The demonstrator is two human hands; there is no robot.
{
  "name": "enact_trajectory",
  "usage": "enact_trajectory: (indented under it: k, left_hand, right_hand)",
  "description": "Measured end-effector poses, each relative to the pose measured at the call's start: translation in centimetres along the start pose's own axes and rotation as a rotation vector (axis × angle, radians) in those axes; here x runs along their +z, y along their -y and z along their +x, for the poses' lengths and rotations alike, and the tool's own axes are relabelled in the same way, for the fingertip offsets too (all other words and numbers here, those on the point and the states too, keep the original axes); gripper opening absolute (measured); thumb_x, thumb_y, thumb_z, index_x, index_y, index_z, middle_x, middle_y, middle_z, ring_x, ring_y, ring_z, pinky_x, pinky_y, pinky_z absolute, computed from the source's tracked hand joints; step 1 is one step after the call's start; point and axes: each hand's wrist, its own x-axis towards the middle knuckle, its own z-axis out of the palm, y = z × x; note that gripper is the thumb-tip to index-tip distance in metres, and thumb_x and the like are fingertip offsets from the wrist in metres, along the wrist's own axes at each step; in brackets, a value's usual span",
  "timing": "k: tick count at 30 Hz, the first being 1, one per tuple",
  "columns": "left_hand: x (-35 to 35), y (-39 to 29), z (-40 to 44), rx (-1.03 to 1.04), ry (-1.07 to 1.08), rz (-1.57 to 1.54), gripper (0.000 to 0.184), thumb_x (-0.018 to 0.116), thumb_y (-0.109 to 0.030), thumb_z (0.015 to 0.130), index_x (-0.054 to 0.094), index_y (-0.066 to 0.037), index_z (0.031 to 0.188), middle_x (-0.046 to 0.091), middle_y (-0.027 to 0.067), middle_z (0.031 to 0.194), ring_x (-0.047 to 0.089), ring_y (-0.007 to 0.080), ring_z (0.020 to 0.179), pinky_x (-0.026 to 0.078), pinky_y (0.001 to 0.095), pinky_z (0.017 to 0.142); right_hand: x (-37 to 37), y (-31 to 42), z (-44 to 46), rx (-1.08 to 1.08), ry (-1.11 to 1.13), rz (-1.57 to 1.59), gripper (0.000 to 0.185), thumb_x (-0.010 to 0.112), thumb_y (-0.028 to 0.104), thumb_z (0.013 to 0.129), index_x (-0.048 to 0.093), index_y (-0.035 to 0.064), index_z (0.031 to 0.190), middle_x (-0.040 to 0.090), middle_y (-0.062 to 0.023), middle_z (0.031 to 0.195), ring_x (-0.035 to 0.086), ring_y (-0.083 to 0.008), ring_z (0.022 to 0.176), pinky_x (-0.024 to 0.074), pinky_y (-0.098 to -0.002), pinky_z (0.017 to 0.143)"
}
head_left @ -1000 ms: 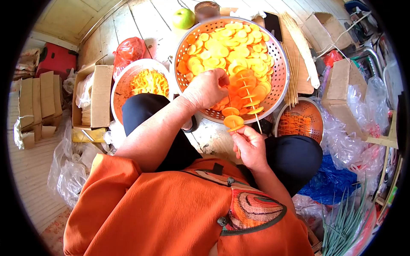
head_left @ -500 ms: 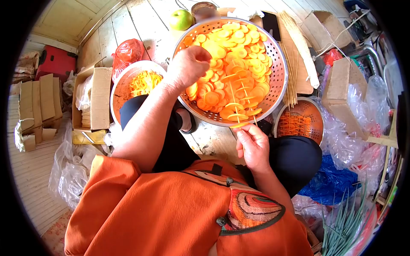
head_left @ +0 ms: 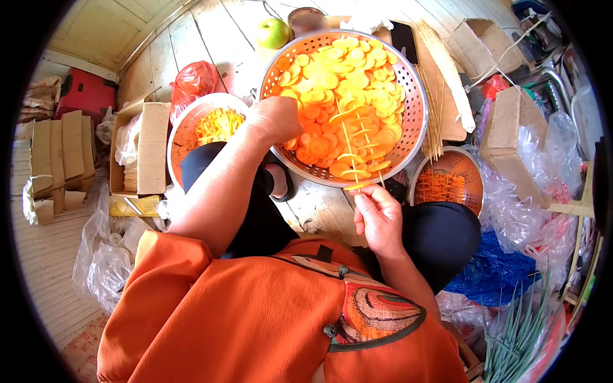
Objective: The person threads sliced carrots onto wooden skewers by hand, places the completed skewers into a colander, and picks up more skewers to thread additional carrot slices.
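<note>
A large metal colander (head_left: 416, 108) full of round carrot slices (head_left: 357, 67) sits before my knees. At its near rim, my right hand (head_left: 378, 214) is closed on the lower ends of two thin wooden skewers (head_left: 348, 142). Carrot slices are threaded on both, spaced apart, and the skewers reach up over the pile. My left hand (head_left: 274, 119) is at the colander's left side, back upward, with curled fingers down by the slices. What those fingers hold, if anything, is hidden.
Left of the colander stands a bowl of carrot strips (head_left: 217, 124) beside a red plastic bag (head_left: 193, 83). A smaller colander (head_left: 476, 182) with threaded skewers is at right. Bare skewers (head_left: 436, 127) lean on a board (head_left: 452, 124). A green apple (head_left: 272, 33) and a phone (head_left: 403, 42) lie beyond.
My left hand has moved down and slightly left from above the slices to the colander's left side. My right hand and its skewers stay nearly still.
</note>
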Motion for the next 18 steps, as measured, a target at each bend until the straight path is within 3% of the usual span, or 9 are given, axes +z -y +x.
enact_trajectory:
  k: [9, 11, 13, 15, 18]
  left_hand:
    - [0.9, -0.4, 0.1, -0.027, -0.005, -0.093, 0.026, 0.057, -0.027, 0.073, 0.065, -0.009, 0.091, 0.065, 0.0151, 0.088, 0.063, 0.0296, 0.088, 0.049, 0.0382, 0.079]
    - [1.5, -1.2, -1.1, 0.190, -0.244, -0.198, 0.025, 0.058, -0.025, 0.073, 0.065, -0.009, 0.092, 0.064, 0.0152, 0.088, 0.062, 0.0288, 0.090, 0.049, 0.0383, 0.080]
    - [1.8, -2.0, -1.4, 0.284, -0.130, -0.132, 0.022, 0.062, -0.021, 0.070, 0.065, -0.010, 0.089, 0.062, 0.0135, 0.092, 0.060, 0.0292, 0.092, 0.048, 0.0389, 0.081]
    - [3.0, -2.2, -1.7, 0.340, -0.279, -0.042, 0.016, 0.064, -0.021, 0.069, 0.065, -0.011, 0.082, 0.061, 0.0114, 0.089, 0.058, 0.0290, 0.094, 0.047, 0.0389, 0.082]
    - [4.0, -2.2, -1.6, 0.416, -0.332, 0.032, 0.015, 0.066, -0.021, 0.068, 0.065, -0.011, 0.080, 0.061, 0.0089, 0.086, 0.055, 0.0281, 0.097, 0.046, 0.0388, 0.083]
  right_hand:
    - [0.1, 0.1, -0.4, -0.014, -0.027, -0.054, 0.016, 0.050, 0.012, 0.092, 0.058, -0.0018, 0.095, 0.049, -0.0014, 0.055, 0.040, -0.0064, 0.041, 0.0312, -0.0192, 0.040]
    - [0.2, 0.1, -0.5, -0.022, -0.027, -0.058, 0.016, 0.050, 0.012, 0.092, 0.058, -0.0017, 0.094, 0.049, -0.0014, 0.055, 0.040, -0.0064, 0.041, 0.0309, -0.0192, 0.040]
    - [0.2, 0.2, -0.5, -0.029, -0.018, -0.047, 0.016, 0.050, 0.012, 0.092, 0.058, -0.0016, 0.094, 0.049, -0.0015, 0.055, 0.040, -0.0063, 0.041, 0.0305, -0.0192, 0.039]
    - [0.3, 0.2, -0.6, -0.025, -0.016, -0.049, 0.016, 0.050, 0.012, 0.092, 0.058, -0.0016, 0.094, 0.049, -0.0014, 0.056, 0.040, -0.0062, 0.041, 0.0306, -0.0191, 0.039]
    - [0.3, 0.1, -0.7, -0.025, -0.017, -0.055, 0.016, 0.051, 0.012, 0.092, 0.058, -0.0016, 0.094, 0.049, -0.0013, 0.056, 0.040, -0.0058, 0.040, 0.0307, -0.0189, 0.039]
